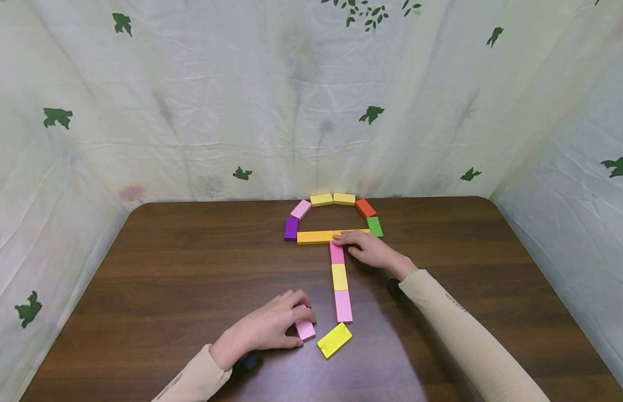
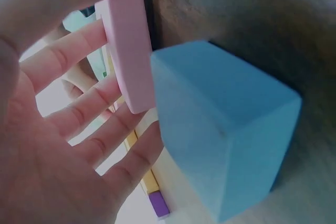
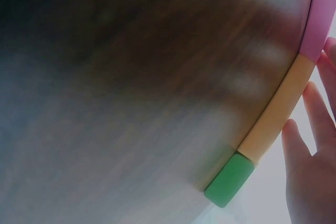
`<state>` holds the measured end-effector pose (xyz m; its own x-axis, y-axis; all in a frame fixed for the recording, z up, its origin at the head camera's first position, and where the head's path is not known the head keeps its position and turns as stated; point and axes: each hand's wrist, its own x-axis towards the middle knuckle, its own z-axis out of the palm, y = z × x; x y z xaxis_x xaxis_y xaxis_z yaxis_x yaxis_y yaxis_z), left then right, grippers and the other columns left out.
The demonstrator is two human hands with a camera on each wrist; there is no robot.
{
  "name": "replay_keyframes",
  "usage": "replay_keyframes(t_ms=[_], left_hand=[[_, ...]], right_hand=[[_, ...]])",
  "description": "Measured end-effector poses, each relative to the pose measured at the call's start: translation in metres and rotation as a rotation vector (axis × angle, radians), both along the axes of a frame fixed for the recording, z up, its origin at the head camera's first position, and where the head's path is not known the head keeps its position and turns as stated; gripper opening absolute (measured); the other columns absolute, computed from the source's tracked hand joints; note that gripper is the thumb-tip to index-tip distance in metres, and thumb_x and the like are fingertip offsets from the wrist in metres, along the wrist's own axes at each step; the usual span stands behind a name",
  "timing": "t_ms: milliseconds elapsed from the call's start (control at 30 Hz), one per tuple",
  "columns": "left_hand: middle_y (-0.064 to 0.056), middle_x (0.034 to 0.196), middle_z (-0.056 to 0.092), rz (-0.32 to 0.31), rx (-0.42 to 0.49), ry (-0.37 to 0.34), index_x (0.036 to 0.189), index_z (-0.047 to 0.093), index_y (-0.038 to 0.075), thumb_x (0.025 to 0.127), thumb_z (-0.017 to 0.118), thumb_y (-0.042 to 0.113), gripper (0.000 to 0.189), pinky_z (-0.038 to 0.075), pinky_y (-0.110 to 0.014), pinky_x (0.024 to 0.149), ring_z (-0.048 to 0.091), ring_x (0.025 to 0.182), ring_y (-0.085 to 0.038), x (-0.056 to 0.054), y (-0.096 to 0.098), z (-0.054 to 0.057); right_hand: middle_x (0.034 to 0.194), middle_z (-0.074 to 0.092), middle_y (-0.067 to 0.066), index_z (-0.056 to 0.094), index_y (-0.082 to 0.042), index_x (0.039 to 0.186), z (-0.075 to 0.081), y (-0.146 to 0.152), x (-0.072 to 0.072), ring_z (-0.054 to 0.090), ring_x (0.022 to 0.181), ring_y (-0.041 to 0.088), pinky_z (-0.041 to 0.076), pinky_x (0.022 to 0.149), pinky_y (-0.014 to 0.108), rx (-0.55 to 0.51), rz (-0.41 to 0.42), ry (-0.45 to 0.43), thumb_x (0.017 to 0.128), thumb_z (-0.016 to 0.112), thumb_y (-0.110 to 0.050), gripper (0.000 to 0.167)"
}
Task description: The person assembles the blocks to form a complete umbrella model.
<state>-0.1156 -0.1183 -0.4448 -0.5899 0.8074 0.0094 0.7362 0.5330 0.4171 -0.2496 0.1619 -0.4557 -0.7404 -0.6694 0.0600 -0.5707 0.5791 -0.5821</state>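
Near the front, my left hand (image 1: 271, 324) holds a pink block (image 1: 305, 330) between thumb and fingers, just left of a tilted yellow block (image 1: 334, 340). The left wrist view shows that pink block (image 2: 128, 51) by the fingers and a blue block (image 2: 226, 124) beside it, which the hand hides from the head view. My right hand (image 1: 374, 251) reaches to the row of orange blocks (image 1: 315, 238), its extended fingertips at their joint above a pink block (image 1: 337, 253). In the right wrist view its fingers (image 3: 296, 140) lie along the orange block (image 3: 278, 108).
Above the orange row, an arch runs through purple (image 1: 291, 229), pink (image 1: 301, 209), two yellow (image 1: 322, 200), red (image 1: 366, 208) and green (image 1: 374, 226) blocks. A straight column of pink and yellow blocks (image 1: 339, 277) descends from it. The brown table (image 1: 190, 257) meets a leaf-patterned curtain (image 1: 271, 111).
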Motion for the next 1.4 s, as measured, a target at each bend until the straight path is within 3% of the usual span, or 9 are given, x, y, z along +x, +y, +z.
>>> replay_keyframes(t_ms=[367, 600, 900, 1200, 1400], left_hand=[[0.004, 0.107, 0.048, -0.024, 0.038, 0.025, 0.106, 0.066, 0.018, 0.079, 0.076, 0.023, 0.029, 0.042, -0.026, 0.083, 0.045, 0.097, -0.012, 0.013, -0.002, 0.002], [0.005, 0.102, 0.047, -0.015, 0.04, 0.052, 0.102, 0.065, 0.017, 0.078, 0.077, 0.025, 0.028, 0.041, -0.025, 0.081, 0.045, 0.092, -0.011, 0.015, 0.002, 0.001], [0.007, 0.102, 0.046, 0.01, 0.025, 0.015, 0.105, 0.065, 0.019, 0.077, 0.077, 0.027, 0.031, 0.04, -0.024, 0.081, 0.044, 0.093, -0.01, 0.017, -0.001, 0.0], [0.005, 0.104, 0.048, 0.02, 0.025, 0.048, 0.109, 0.064, 0.018, 0.081, 0.076, 0.024, 0.031, 0.041, -0.026, 0.08, 0.046, 0.093, -0.011, 0.017, -0.005, -0.001], [0.006, 0.102, 0.048, 0.037, 0.028, 0.034, 0.108, 0.064, 0.017, 0.081, 0.076, 0.022, 0.03, 0.042, -0.028, 0.081, 0.046, 0.092, -0.011, 0.017, -0.006, -0.002]], right_hand=[[0.138, 0.052, 0.008, 0.059, -0.006, 0.131, -0.001, 0.0, -0.001, 0.039, 0.133, 0.027, 0.032, 0.107, 0.043, 0.007, -0.017, -0.017, 0.092, 0.052, 0.002, 0.04], [0.138, 0.052, 0.009, 0.059, -0.005, 0.131, -0.001, 0.0, -0.001, 0.039, 0.133, 0.028, 0.032, 0.107, 0.044, 0.003, -0.016, -0.013, 0.092, 0.052, 0.002, 0.04], [0.137, 0.053, 0.009, 0.06, -0.005, 0.13, -0.003, -0.001, -0.002, 0.04, 0.133, 0.027, 0.032, 0.107, 0.043, 0.007, -0.007, 0.003, 0.092, 0.052, 0.003, 0.04], [0.138, 0.052, 0.009, 0.059, -0.005, 0.131, -0.001, -0.001, 0.0, 0.04, 0.133, 0.028, 0.032, 0.106, 0.044, 0.008, -0.004, 0.004, 0.092, 0.052, 0.003, 0.041], [0.138, 0.052, 0.008, 0.059, -0.006, 0.131, -0.002, -0.001, -0.001, 0.039, 0.133, 0.027, 0.032, 0.107, 0.043, 0.015, -0.014, -0.012, 0.092, 0.052, 0.002, 0.041]])
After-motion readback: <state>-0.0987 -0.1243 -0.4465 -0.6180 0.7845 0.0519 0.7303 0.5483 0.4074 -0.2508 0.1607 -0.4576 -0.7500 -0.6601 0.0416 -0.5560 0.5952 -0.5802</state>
